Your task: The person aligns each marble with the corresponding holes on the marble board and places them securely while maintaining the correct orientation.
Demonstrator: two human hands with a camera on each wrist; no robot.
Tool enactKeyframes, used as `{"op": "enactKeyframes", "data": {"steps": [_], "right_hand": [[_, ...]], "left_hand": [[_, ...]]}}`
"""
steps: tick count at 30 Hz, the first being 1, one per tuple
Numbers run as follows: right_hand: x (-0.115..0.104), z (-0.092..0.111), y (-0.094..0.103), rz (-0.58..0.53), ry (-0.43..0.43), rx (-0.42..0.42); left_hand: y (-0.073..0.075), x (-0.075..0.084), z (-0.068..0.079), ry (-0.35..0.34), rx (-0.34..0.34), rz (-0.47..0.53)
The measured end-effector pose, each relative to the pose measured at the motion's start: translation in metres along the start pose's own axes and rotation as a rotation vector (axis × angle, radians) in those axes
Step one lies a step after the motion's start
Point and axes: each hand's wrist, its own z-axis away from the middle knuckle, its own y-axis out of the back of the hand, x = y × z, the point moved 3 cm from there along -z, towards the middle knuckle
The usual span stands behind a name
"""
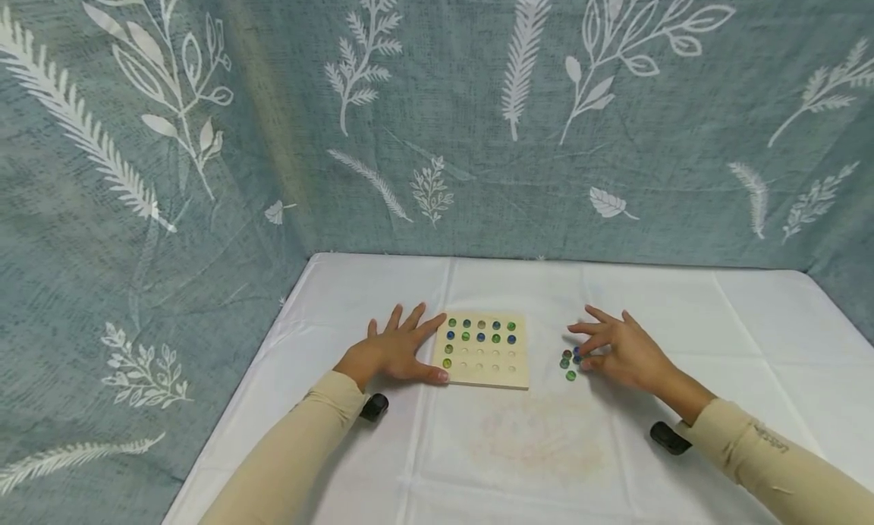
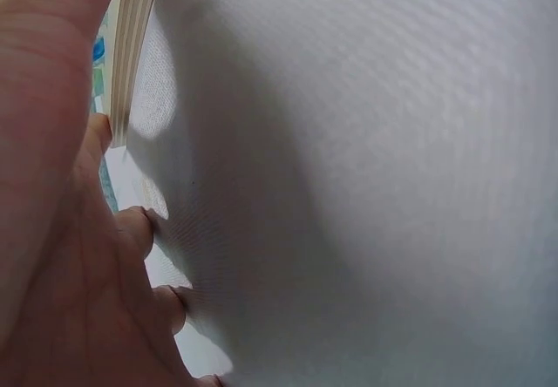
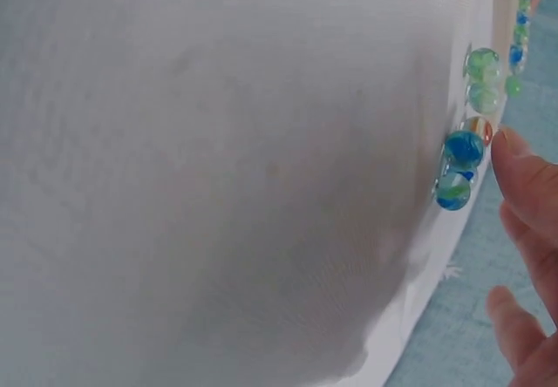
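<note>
A pale wooden board (image 1: pixel 488 378) with rows of round hollows lies on the table. Marbles fill its two upper rows and the left ends of the lower two; the other hollows hold none. My left hand (image 1: pixel 394 352) spreads at the board's left edge, thumb at its near corner; the left wrist view shows the layered board edge (image 2: pixel 135 47) beside the thumb. Right of the board, my right hand (image 1: pixel 624 350) reaches over several loose marbles, among them a green marble (image 1: pixel 570 375) and a blue marble (image 3: pixel 464 149). Its thumb and fingers stand apart, close beside the marbles.
A white cloth (image 1: pixel 546 464) with creases and a faint brownish stain covers the table. Blue-green leaf-patterned fabric (image 1: pixel 464 130) hangs behind and to the left. Dark wrist devices sit under both sleeves, one at the left cuff (image 1: pixel 374 407).
</note>
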Motion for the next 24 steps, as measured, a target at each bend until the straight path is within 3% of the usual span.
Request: {"op": "enactKeyframes", "data": {"steps": [24], "right_hand": [[0.0075,0.0023,-0.0046,0.021,0.009,-0.039]], "left_hand": [[-0.0017,-0.0018,-0.0026,-0.005,0.009,0.024]]}}
